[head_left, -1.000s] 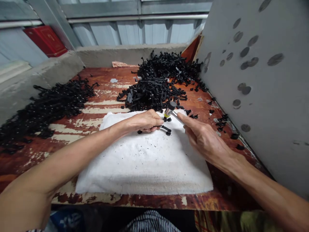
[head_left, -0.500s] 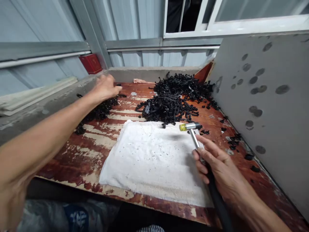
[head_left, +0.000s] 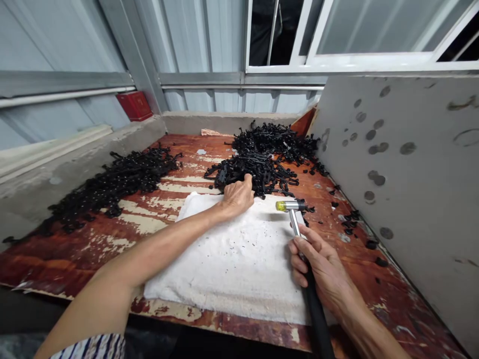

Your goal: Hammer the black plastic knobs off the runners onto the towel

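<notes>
My left hand rests at the near edge of a heap of black plastic moulded pieces, its fingers curled into the tangle. My right hand grips a black-handled mallet with a steel head and a yellow tip, holding it up over the right part of a folded white towel. The towel lies on a worn red-painted wooden table and is flecked with small black bits. Another long heap of black pieces lies to the left.
A grey board with dark round marks stands along the right side of the table. Small black pieces lie scattered near it. A concrete ledge borders the back and left, with a red box and metal wall behind.
My left hand has moved from above the left heap to the edge of the middle heap. My right hand still holds the mallet, and the view has tilted slightly.
</notes>
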A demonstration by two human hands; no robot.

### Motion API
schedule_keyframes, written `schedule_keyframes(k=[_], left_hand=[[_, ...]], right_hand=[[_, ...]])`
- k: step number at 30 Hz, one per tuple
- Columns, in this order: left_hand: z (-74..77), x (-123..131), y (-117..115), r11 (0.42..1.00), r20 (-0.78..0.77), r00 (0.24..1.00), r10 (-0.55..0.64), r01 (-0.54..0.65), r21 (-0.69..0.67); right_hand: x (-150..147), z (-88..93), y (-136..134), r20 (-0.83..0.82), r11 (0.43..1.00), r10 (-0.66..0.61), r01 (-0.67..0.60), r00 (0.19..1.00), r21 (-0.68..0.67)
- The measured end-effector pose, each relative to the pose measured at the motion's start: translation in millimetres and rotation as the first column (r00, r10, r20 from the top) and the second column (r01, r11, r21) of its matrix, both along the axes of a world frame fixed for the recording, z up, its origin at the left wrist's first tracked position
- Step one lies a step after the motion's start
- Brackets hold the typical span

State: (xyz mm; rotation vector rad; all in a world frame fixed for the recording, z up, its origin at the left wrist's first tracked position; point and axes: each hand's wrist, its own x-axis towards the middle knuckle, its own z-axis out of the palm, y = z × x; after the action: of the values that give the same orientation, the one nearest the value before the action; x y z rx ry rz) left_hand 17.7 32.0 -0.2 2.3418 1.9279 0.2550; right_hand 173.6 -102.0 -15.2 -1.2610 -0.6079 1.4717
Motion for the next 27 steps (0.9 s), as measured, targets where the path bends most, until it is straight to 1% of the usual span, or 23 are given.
schedule_keyframes(k=[2, 4, 6, 7, 10, 11, 13, 15, 16, 17, 20, 23, 25, 27], left_hand=[[3.2, -8, 10, 0.998, 0.13, 0.99, 0.055, -0.054, -0.012], [10.6, -19, 19, 0.994, 0.26, 0.961, 0.098, -0.105, 0.014], [21.0, -31, 28, 0.991, 0.384, 0.916, 0.115, -0.134, 0.023], [26.9, -36, 31, 0.988, 0.465, 0.874, 0.138, -0.154, -0.004], [43.6, -47, 34, 0.972, 0.68, 0.698, 0.225, -0.205, -0.112], [47.8, -50, 33, 0.972, 0.738, 0.636, 0.225, -0.194, -0.13], [52.1, -53, 25, 0.982, 0.843, 0.505, 0.184, -0.128, -0.138], [49.7, -52, 10, 0.989, 0.917, 0.372, 0.144, -0.016, -0.149], [46.3, -50, 1, 0.987, 0.933, 0.331, 0.139, 0.036, -0.159], [42.0, -47, -10, 0.982, 0.938, 0.319, 0.136, 0.082, -0.17], [28.4, -30, -44, 0.952, 0.926, 0.342, 0.162, 0.193, -0.238], [19.7, -11, -73, 0.895, 0.889, 0.361, 0.281, 0.235, -0.378], [15.7, -2, -85, 0.859, 0.861, 0.381, 0.338, 0.249, -0.447], [11.4, 2, -91, 0.835, 0.843, 0.402, 0.356, 0.268, -0.481]], right_hand=[[2, -2.6, -1, -0.009, 1.0, 0.011, -0.011, 1.0, 0.018], [4, -4.8, -1, -0.019, 0.999, 0.027, -0.026, 0.999, 0.033], [5, -6.2, -1, -0.028, 0.999, 0.031, -0.03, 0.999, 0.034], [6, -6.6, 0, -0.031, 0.999, 0.028, -0.027, 0.999, 0.029], [6, -7.8, 0, -0.039, 1.0, 0.014, -0.014, 0.999, 0.024], [6, -8.1, -1, -0.043, 1.0, 0.014, -0.013, 0.999, 0.026], [7, -8.3, -1, -0.046, 0.999, 0.017, -0.016, 0.999, 0.038], [8, -7.5, -1, -0.05, 0.999, 0.02, -0.018, 0.999, 0.037], [8, -6.7, -1, -0.052, 0.999, 0.017, -0.015, 0.999, 0.029], [8, -6.0, -1, -0.054, 1.0, 0.012, -0.011, 0.998, 0.02], [10, -6.2, 0, -0.062, 0.999, -0.001, 0.003, 0.998, 0.034], [15, -12.4, 1, -0.045, 0.995, 0.027, -0.023, 0.999, 0.096], [19, -17.9, 1, -0.008, 0.989, 0.079, -0.078, 0.997, 0.129], [21, -22.1, 0, 0.028, 0.979, 0.132, -0.135, 0.991, 0.151]])
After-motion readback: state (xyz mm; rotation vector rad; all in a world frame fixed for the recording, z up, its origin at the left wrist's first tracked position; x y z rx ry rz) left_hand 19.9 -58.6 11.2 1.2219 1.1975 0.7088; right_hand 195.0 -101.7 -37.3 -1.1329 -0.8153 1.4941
